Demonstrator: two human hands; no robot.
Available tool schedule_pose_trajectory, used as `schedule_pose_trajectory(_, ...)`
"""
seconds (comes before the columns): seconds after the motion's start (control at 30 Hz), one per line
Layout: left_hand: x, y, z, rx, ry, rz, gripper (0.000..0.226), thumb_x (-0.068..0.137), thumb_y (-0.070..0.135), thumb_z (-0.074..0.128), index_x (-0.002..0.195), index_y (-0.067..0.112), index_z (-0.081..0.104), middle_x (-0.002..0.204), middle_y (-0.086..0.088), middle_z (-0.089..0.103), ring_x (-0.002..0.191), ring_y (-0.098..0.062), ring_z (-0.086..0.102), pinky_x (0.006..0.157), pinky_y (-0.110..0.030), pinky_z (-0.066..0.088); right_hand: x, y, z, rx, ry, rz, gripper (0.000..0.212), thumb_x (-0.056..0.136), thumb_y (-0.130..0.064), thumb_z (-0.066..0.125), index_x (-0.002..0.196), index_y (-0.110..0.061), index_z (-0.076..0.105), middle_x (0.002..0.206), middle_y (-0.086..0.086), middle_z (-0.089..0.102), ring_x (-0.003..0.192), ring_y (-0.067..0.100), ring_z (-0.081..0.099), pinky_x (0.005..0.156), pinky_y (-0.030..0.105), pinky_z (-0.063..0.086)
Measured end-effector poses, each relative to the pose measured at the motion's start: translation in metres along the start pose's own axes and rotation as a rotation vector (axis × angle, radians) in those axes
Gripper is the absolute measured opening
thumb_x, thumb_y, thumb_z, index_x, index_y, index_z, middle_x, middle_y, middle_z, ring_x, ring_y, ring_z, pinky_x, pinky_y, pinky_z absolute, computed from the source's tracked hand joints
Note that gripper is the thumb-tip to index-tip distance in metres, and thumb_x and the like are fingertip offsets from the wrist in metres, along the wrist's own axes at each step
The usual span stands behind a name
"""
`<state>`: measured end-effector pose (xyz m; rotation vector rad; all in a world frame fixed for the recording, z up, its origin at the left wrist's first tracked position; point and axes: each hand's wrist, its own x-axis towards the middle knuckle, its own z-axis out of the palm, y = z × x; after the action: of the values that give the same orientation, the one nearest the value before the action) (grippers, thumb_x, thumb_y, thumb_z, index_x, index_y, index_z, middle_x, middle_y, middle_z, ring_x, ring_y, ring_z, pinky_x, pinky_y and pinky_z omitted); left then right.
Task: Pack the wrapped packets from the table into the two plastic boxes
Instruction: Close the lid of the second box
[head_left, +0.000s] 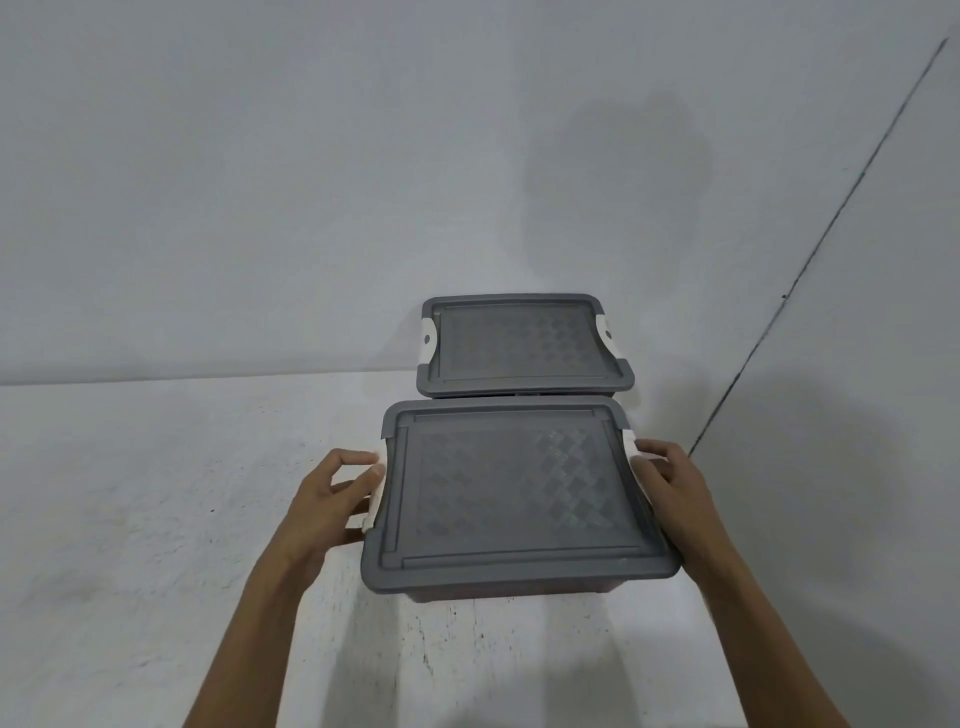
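2 curled hands (322, 499) (670, 483) on box (514, 493) latches (628, 442)

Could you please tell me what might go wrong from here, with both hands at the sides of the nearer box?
1. The nearer grey plastic box sits close in front of the farther grey plastic box; pushed back, it could bump it.
2. The left hand and right hand grip at the white side clips; if one slips, the box may tilt.
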<state>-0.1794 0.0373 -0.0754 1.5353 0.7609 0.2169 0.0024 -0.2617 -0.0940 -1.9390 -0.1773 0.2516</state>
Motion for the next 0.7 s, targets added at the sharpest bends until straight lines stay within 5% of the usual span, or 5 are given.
schedule_pose_trajectory(0.13, 0.005, 0.003, 0.008, 0.057, 0.054, -0.007, 0.031, 0.089, 0.032, 0.066, 0.117, 0.024, 0.055, 0.100, -0.010, 0.068, 0.087, -0.024, 0.066, 0.059, -0.031, 0.054, 0.001, 0.004, -0.004, -0.040, -0.026, -0.018, 0.027, 0.098, -0.030, 0.057, 0.124, -0.022, 0.055, 0.104, 0.007, 0.066, 0.093, 0.018, 0.064, 0.067, 0.026, 0.048)
schedule_pose_trajectory(0.33, 0.007, -0.001, 0.012, 0.157, 0.081, 0.023, 0.035, 0.092, 0.034, 0.060, 0.123, 0.018, 0.059, 0.102, -0.006, 0.067, 0.089, -0.022, 0.066, 0.064, -0.034, 0.057, 0.006, 0.003, -0.001, -0.196, -0.046, -0.026, 0.033, 0.098, -0.038, 0.053, 0.128, -0.025, 0.049, 0.102, 0.006, 0.063, 0.088, 0.016, 0.061, 0.065, 0.025, 0.047)
schedule_pose_trajectory(0.5, 0.001, -0.015, 0.028, 0.303, 0.271, 0.148, 0.041, 0.095, 0.042, 0.052, 0.127, 0.017, 0.060, 0.119, -0.003, 0.065, 0.098, -0.017, 0.059, 0.089, -0.040, 0.049, 0.001, 0.006, 0.002, -0.142, -0.009, -0.047, 0.034, 0.098, -0.037, 0.052, 0.130, -0.025, 0.051, 0.099, 0.004, 0.062, 0.087, 0.014, 0.061, 0.064, 0.024, 0.047)
schedule_pose_trajectory(0.7, 0.004, -0.011, 0.033, 0.370, 0.309, 0.203, 0.038, 0.095, 0.040, 0.052, 0.122, 0.017, 0.067, 0.102, -0.004, 0.070, 0.084, -0.016, 0.062, 0.078, -0.032, 0.049, 0.007, 0.010, -0.004, -0.159, -0.028, -0.076, 0.035, 0.098, -0.033, 0.053, 0.131, -0.021, 0.052, 0.093, 0.006, 0.065, 0.085, 0.017, 0.062, 0.065, 0.024, 0.046)
